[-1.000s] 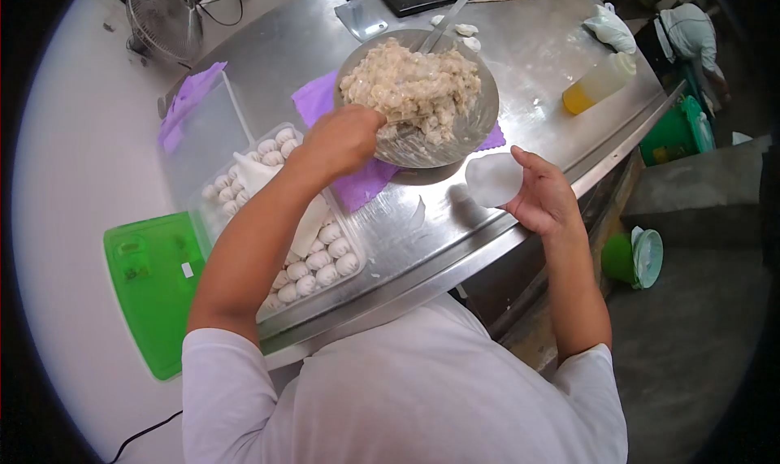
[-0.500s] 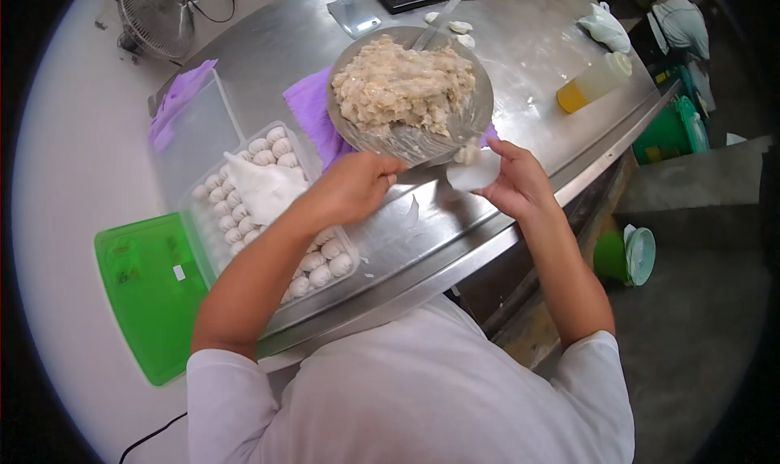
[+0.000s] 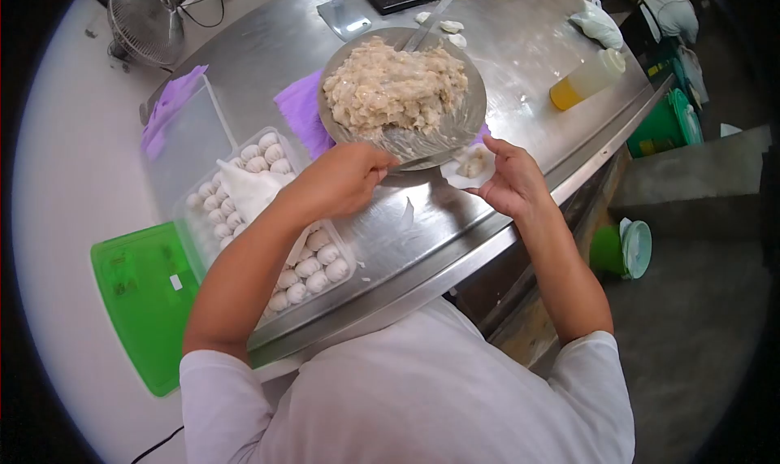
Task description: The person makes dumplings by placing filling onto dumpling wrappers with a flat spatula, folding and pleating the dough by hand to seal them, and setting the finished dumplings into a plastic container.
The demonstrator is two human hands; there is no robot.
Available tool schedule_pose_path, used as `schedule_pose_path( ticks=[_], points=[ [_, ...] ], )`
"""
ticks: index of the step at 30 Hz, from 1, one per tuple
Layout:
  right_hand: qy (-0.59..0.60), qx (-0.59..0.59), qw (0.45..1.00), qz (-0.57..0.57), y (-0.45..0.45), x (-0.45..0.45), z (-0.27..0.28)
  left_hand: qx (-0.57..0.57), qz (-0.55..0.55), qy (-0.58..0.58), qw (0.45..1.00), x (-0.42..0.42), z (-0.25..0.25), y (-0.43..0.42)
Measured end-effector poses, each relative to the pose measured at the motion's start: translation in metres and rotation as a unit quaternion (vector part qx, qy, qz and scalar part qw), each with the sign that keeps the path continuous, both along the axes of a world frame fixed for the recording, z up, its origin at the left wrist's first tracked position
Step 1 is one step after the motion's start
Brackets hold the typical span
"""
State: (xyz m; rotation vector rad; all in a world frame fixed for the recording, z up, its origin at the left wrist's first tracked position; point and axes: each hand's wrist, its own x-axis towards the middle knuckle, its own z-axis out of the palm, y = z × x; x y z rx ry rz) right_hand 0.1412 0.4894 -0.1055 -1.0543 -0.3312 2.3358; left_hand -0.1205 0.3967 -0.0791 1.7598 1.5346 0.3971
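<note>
My left hand (image 3: 351,178) is closed around the handle of a thin flat spreader (image 3: 418,164), whose blade reaches right along the bowl's near rim. A round white dumpling wrapper (image 3: 452,174) lies across the fingers of my right hand (image 3: 513,179), held at its edge. On that wrapper sits a small lump of pale filling (image 3: 471,166), and the spreader's tip is close to it. Just beyond both hands stands a wide metal bowl (image 3: 478,98) heaped with chunky pale filling (image 3: 394,86). A spoon-like handle (image 3: 439,10) sticks out at its back.
A clear plastic box (image 3: 351,257) of pleated dumplings, partly under a white cloth (image 3: 252,189), is at left. Beside it lies a green lid (image 3: 142,301). Purple cloth (image 3: 301,110) is under the bowl. A bottle of yellow liquid (image 3: 587,80) stands at right on the steel table (image 3: 520,58).
The lump of filling was at the spreader's tip above the wrapper's edge; now it rests on the wrapper. The spreader has drawn slightly left, and the view has shifted a little.
</note>
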Motion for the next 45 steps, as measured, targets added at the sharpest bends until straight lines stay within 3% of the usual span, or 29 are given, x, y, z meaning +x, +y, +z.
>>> schedule_pose_path(
  ticks=[1,2,4,8,24,26,29,31,33,35,36,37,38,39,41,43,45],
  points=[
    [-0.001,-0.002,1.000,-0.003,-0.003,-0.001,0.003,-0.014,0.016,-0.082,0.996,0.002,0.005,-0.010],
    [-0.017,0.017,1.000,-0.007,-0.006,-0.004,0.011,-0.015,0.015,-0.084,0.996,0.007,0.008,-0.021],
    [-0.036,0.040,0.999,-0.008,-0.009,-0.003,0.014,0.098,-0.010,0.046,0.994,0.018,0.016,-0.036],
    [0.010,0.045,0.999,0.025,-0.014,0.005,0.017,0.118,0.007,0.051,0.992,0.002,0.050,-0.036],
    [0.058,0.059,0.994,0.073,-0.022,0.007,0.021,0.169,-0.027,0.119,0.978,0.008,0.074,-0.048],
    [0.027,0.081,0.994,0.071,-0.022,0.006,0.023,0.122,-0.024,0.108,0.986,0.001,0.074,-0.045],
    [-0.027,0.124,0.990,0.061,-0.024,0.010,0.016,0.124,0.023,0.181,0.975,-0.015,0.069,-0.032],
    [-0.045,0.153,0.985,0.069,-0.023,0.006,0.019,0.098,0.026,0.274,0.956,-0.015,0.019,-0.007],
    [-0.012,0.109,0.992,0.062,-0.027,0.001,0.027,0.076,0.042,0.310,0.947,-0.008,-0.013,0.003],
    [0.028,0.093,0.992,0.077,-0.028,-0.001,0.037,0.193,0.071,0.295,0.933,0.009,-0.018,-0.001],
    [0.064,0.074,0.993,0.062,-0.031,-0.002,0.042,0.194,0.070,0.299,0.932,0.019,-0.012,-0.003],
    [0.098,0.052,0.993,0.048,-0.035,-0.002,0.044,0.055,0.129,-0.062,0.988,0.030,-0.005,-0.008],
    [0.120,0.075,0.986,0.083,-0.036,-0.002,0.041,-0.088,0.174,-0.414,0.889,0.039,0.000,-0.015],
    [0.127,0.078,0.985,0.089,-0.040,-0.008,0.044,-0.214,0.171,-0.536,0.799,0.044,0.004,-0.020],
    [-0.034,0.236,0.966,0.095,-0.056,-0.020,0.050,-0.162,0.226,-0.566,0.776,0.058,0.014,-0.031],
    [-0.050,0.308,0.943,0.115,-0.069,-0.018,0.051,-0.164,0.237,-0.593,0.752,0.050,0.022,-0.042],
    [-0.100,0.515,0.835,0.163,-0.086,-0.012,0.060,-0.161,0.251,-0.619,0.726,0.045,0.034,-0.058]
  ],
)
